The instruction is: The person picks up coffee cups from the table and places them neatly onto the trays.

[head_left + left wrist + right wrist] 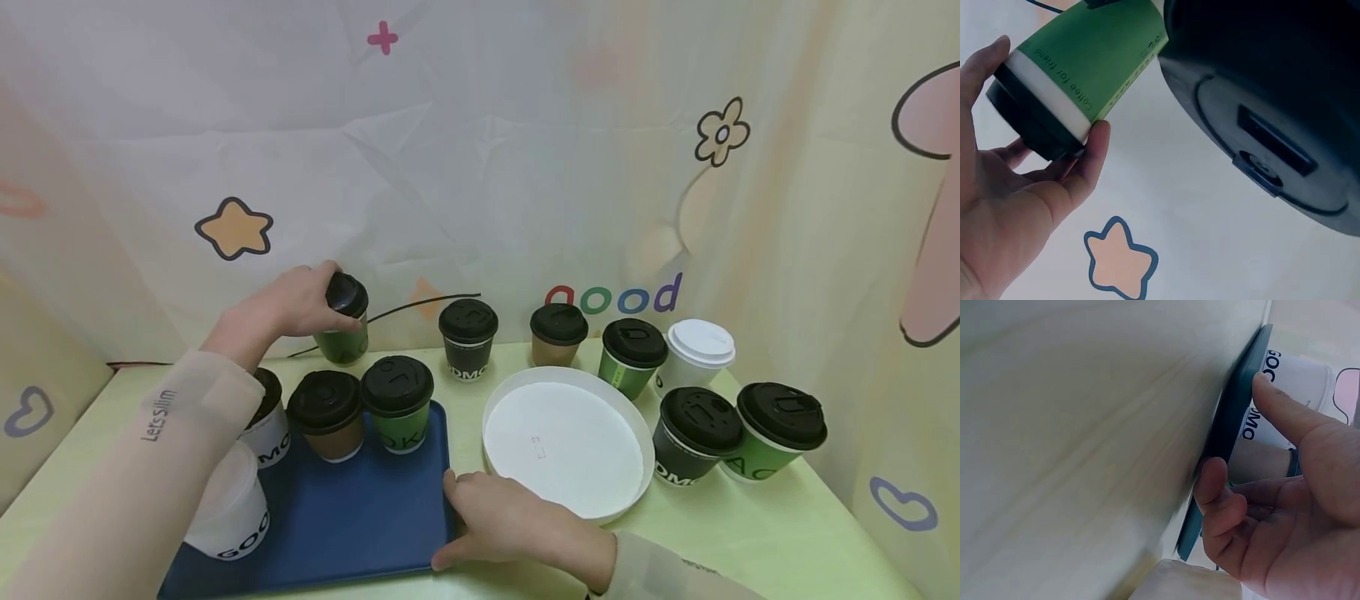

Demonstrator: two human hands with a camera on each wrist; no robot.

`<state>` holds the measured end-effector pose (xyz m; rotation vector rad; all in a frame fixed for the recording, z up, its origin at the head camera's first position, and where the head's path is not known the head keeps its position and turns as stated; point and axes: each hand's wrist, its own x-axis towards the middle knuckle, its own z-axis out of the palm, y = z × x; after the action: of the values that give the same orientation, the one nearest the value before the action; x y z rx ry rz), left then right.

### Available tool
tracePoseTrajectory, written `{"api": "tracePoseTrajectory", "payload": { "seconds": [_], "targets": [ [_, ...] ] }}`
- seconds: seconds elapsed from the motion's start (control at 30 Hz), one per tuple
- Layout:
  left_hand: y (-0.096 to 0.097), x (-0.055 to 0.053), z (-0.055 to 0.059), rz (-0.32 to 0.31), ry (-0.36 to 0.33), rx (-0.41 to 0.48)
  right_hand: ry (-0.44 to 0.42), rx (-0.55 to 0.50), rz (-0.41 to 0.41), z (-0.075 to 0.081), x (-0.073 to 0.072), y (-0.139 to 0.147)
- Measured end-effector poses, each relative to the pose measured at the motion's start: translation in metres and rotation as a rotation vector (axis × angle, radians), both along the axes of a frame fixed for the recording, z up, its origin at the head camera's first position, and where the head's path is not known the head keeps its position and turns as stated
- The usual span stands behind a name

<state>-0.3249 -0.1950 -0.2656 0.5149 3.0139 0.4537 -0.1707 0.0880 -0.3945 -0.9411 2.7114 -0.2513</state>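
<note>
At the back left, my left hand [292, 308] grips a green paper cup [347, 342] round its black lid. In the left wrist view fingers and thumb clasp the lid end of this cup [1097, 56]. The cup stands behind a blue tray [360, 521]. My right hand [502, 517] holds the tray's right edge near the front corner; its thumb [1282, 403] lies along the rim. On the tray are a brown cup [337, 442], another green cup [401, 429], a white cup [268, 437] and a white tub [232, 521], partly behind my left sleeve.
A round white dish [570, 446] lies right of the tray. Beyond it stand a dark cup [468, 354] and a brown cup [555, 350]. Several lidded cups cluster at the right, among them a white-lidded one [697, 346]. A printed curtain [480, 167] hangs behind the table.
</note>
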Motion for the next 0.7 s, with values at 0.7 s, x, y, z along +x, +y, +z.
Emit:
{"api": "tracePoseTrajectory", "payload": {
  "seconds": [0.7],
  "targets": [
    [0.006, 0.042, 0.018, 0.076, 0.186, 0.059, 0.007, -0.005, 0.011, 0.0, 0.001, 0.001]
  ]
}}
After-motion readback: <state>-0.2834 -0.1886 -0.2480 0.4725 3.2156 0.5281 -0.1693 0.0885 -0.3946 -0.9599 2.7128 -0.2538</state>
